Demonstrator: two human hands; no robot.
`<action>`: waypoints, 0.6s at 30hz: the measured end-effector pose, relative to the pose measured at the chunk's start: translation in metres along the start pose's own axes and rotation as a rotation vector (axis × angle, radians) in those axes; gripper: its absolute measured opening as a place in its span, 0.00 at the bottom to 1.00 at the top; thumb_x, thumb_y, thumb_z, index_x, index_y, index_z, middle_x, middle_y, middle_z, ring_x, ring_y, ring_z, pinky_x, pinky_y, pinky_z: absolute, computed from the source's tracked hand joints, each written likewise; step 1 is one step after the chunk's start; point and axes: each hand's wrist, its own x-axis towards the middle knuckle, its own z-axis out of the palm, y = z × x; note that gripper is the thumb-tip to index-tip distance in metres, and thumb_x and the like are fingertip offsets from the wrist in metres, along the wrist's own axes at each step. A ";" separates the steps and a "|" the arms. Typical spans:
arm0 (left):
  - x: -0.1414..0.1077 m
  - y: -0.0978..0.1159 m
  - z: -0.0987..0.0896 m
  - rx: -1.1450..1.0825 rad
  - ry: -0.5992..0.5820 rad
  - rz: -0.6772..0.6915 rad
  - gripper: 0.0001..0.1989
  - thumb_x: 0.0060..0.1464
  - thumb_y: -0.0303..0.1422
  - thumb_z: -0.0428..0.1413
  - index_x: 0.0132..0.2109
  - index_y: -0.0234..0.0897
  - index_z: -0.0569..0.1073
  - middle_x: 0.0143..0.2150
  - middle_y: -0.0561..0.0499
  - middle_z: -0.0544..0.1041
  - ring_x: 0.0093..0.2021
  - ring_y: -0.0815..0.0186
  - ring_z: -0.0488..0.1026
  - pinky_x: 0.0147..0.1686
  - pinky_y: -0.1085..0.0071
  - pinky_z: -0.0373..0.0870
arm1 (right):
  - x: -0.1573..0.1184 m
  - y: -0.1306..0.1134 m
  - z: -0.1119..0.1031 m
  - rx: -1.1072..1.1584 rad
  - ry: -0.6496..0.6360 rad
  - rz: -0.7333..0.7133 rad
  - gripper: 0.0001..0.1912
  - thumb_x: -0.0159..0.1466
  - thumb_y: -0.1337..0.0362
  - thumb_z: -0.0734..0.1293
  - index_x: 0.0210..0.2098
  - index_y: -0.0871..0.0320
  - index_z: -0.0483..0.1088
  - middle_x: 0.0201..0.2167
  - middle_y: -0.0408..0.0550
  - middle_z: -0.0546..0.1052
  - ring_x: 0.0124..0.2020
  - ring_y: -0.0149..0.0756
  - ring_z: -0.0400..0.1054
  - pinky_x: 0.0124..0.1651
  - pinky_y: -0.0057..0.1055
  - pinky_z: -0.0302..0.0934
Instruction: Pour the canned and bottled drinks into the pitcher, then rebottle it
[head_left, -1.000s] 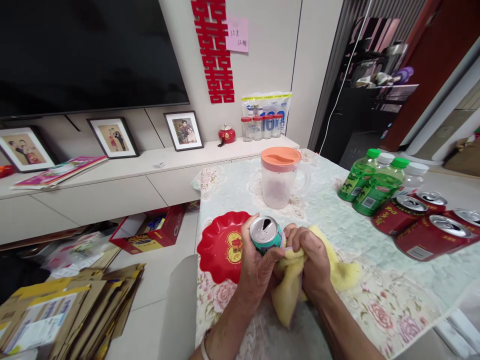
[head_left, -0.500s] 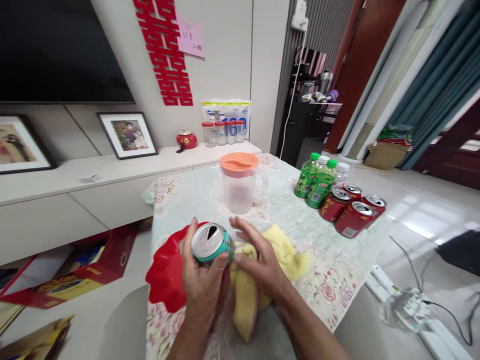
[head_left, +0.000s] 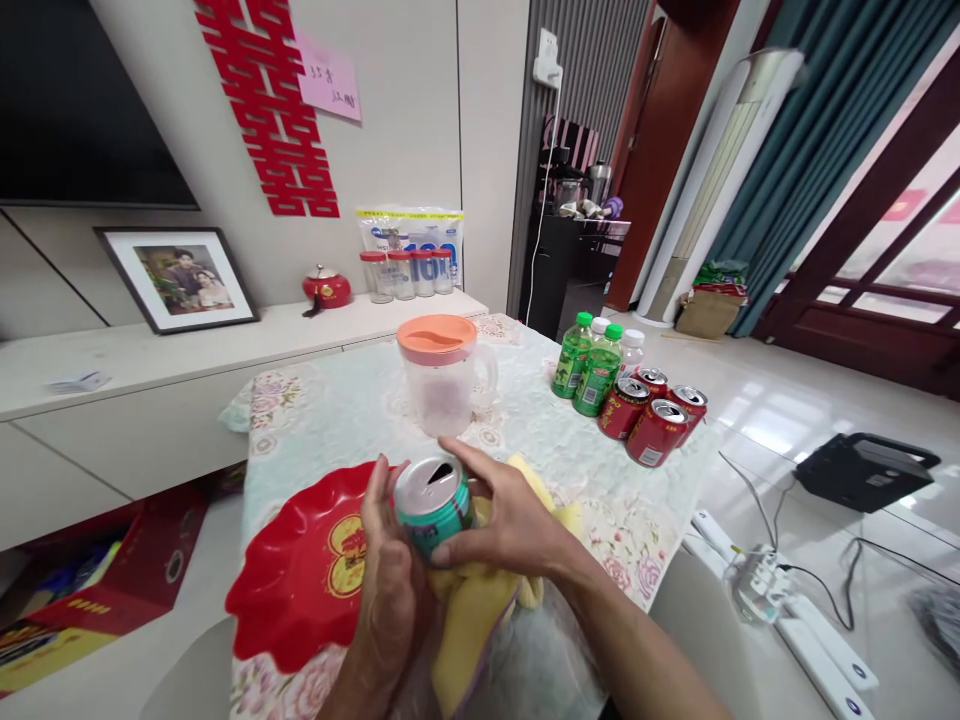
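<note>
An opened teal drink can (head_left: 433,515) is upright between my two hands above the near part of the table. My left hand (head_left: 386,570) cups its left side, fingers up along the wall. My right hand (head_left: 502,510) grips it from the right, thumb across the front and fingers round the back. A yellow cloth (head_left: 472,625) hangs beneath the can and spreads behind my right wrist. To the left lies a red scalloped tray (head_left: 281,570) with a gold emblem, partly covered by my left hand.
A clear pitcher (head_left: 442,395) with an orange lid stands beyond my hands. Several green-capped and white-capped bottles (head_left: 598,375) and red cans (head_left: 656,435) cluster at the table's right. Power strips (head_left: 817,645) and a black case (head_left: 862,470) are on the floor.
My right hand has come off the cloth side and closed onto the can, which my left hand alone held before. The view has turned right, showing more of the red tray.
</note>
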 end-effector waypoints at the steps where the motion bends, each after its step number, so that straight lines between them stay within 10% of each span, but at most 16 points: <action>1: -0.001 -0.003 0.003 -0.078 -0.009 -0.056 0.47 0.58 0.66 0.49 0.75 0.50 0.51 0.73 0.42 0.64 0.65 0.48 0.71 0.59 0.53 0.75 | -0.001 0.000 -0.003 0.060 0.050 0.022 0.58 0.47 0.61 0.83 0.73 0.59 0.60 0.69 0.58 0.67 0.64 0.52 0.68 0.65 0.47 0.64; 6: -0.006 -0.014 0.005 0.139 -0.164 -0.227 0.48 0.56 0.64 0.54 0.72 0.42 0.55 0.71 0.35 0.64 0.61 0.44 0.74 0.52 0.51 0.77 | -0.009 -0.003 -0.036 0.094 0.378 0.025 0.59 0.45 0.57 0.83 0.72 0.62 0.60 0.67 0.60 0.69 0.63 0.52 0.69 0.63 0.43 0.66; 18: -0.010 -0.014 0.003 0.608 -0.532 0.031 0.31 0.62 0.51 0.57 0.64 0.39 0.65 0.60 0.38 0.78 0.60 0.47 0.76 0.58 0.51 0.74 | -0.084 0.061 -0.121 -0.318 1.087 0.161 0.53 0.47 0.50 0.79 0.67 0.64 0.65 0.61 0.62 0.74 0.55 0.55 0.72 0.60 0.53 0.66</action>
